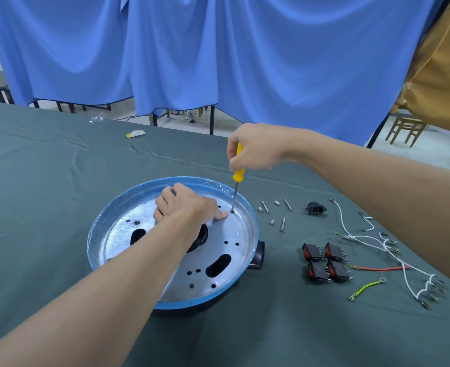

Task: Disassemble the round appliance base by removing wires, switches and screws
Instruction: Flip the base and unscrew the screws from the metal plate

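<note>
The round appliance base [234, 250], a silver metal plate with a blue rim, lies on the table. My left hand [186, 205] rests on the plate with fingers curled and the thumb pressed flat beside a screw hole. My right hand [255, 147] grips the handle of a yellow screwdriver [238, 170], held upright with its tip in a screw [232, 211] near the plate's right rim. To the right lie several loose screws [276, 213], several black and red switches [324, 262], a black power socket [316, 207] and white wires [372, 239].
A red wire [377, 268] and a yellow-green wire [366, 287] lie near the switches. A black knob [258, 255] sticks out of the base's right side. A small white and yellow scrap [136, 133] sits far back on the grey-green tablecloth [46, 181]. Blue curtains hang behind.
</note>
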{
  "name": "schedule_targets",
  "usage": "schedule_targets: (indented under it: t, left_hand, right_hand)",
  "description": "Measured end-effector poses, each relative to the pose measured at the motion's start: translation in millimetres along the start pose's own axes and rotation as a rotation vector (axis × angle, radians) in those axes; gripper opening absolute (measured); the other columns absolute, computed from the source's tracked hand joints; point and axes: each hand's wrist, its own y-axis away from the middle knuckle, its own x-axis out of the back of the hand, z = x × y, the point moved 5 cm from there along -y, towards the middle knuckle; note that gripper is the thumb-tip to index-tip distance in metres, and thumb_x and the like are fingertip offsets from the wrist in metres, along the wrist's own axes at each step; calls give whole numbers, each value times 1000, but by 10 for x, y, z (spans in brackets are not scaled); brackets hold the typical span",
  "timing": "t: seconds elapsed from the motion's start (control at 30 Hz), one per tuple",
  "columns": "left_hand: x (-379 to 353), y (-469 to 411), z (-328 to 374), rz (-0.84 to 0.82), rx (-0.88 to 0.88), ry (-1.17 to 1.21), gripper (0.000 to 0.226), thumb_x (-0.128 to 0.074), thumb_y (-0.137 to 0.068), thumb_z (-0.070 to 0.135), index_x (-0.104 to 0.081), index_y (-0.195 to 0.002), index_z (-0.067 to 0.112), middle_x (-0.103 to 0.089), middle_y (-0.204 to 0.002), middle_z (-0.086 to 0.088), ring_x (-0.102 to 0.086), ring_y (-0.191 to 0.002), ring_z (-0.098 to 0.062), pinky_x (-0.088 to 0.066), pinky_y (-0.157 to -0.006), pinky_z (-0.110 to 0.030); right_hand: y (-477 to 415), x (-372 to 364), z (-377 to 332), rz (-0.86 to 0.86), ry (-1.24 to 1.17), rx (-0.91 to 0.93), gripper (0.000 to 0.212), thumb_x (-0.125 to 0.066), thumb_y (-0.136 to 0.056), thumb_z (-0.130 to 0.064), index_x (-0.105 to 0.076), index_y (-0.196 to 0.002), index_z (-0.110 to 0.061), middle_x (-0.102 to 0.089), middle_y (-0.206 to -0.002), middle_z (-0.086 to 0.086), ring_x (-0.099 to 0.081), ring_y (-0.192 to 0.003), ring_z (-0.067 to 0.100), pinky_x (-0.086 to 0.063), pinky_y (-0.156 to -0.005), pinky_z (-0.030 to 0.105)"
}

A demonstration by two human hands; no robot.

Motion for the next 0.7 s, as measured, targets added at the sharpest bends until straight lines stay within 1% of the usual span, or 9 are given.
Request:
schedule_targets:
  t: [0.1,0.13,0.27,0.33,0.43,0.47,0.53,0.6,0.7]
  left_hand:
    - [-4,-9,1,2,-3,-1,94,-85,-69,47,-34,-139,10,-34,-143,-6,-24,-139,-26,-25,-108,-39]
    - [-5,-11,2,2,-4,-2,95,-85,-69,48,-34,-139,10,-33,-143,-6,-24,-139,-26,-25,-108,-40]
    - [-3,-12,3,3,3,-7,95,-85,-68,48,-33,-138,10,-34,-142,-6,-24,-138,-27,-26,-109,-40]
    - [1,-18,4,6,4,-4,96,-85,-68,48,-33,-138,9,-33,-143,-6,-24,-139,-27,-26,-109,-40]
    - [-7,-23,3,10,3,-2,96,-85,-68,48,-33,-139,9,-34,-142,-6,-25,-138,-27,-26,-109,-40]
    - [-7,-23,3,12,2,-3,97,-85,-68,48,-33,-139,9,-34,-142,-6,-25,-138,-27,-26,-109,-39]
    - [-9,-20,4,10,2,-4,96,-85,-68,48,-33,-138,10,-34,-142,-6,-25,-138,-26,-26,-108,-39]
    - [-5,-18,5,8,3,-4,96,-85,-68,48,-33,-139,10,-33,-143,-6,-24,-138,-26,-26,-108,-40]
    - [0,-13,9,9,-1,-1,96,-85,-68,47,-33,-139,9,-33,-143,-6,-24,-139,-27,-26,-109,-40]
  right_hand:
    - [-33,-12,19,15,60,-41,48,-51,-92,-52,-65,-92,-7,-64,-86,13,-58,-73,27,-44,-58,31]
    - [-41,-13,20,38,62,-40,51,-49,-94,-51,-65,-89,-3,-65,-85,16,-57,-74,29,-41,-58,31]
    - [-28,-12,2,53,-1,-15,33,-55,-88,-25,-66,-104,1,-58,-82,12,-47,-70,24,-35,-55,28]
    - [-17,0,14,35,-25,-28,30,-57,-85,-30,-67,-100,-5,-58,-80,8,-49,-65,24,-38,-52,25]
    - [-25,-8,50,61,33,-59,46,-54,-89,-51,-63,-81,-7,-57,-72,9,-55,-67,27,-39,-52,28]
    - [-26,-7,56,87,42,-57,48,-53,-91,-50,-60,-75,-6,-54,-68,10,-53,-66,28,-37,-51,28]
    - [-22,-13,54,102,23,-43,39,-54,-92,-34,-64,-85,4,-50,-69,12,-46,-65,26,-33,-51,28]
    - [-11,-18,51,65,-11,-22,31,-55,-87,-24,-66,-100,3,-51,-77,10,-44,-66,24,-33,-53,27]
    - [-3,-5,47,32,-17,-34,31,-58,-88,-42,-65,-86,-12,-58,-79,5,-52,-62,19,-39,-52,26]
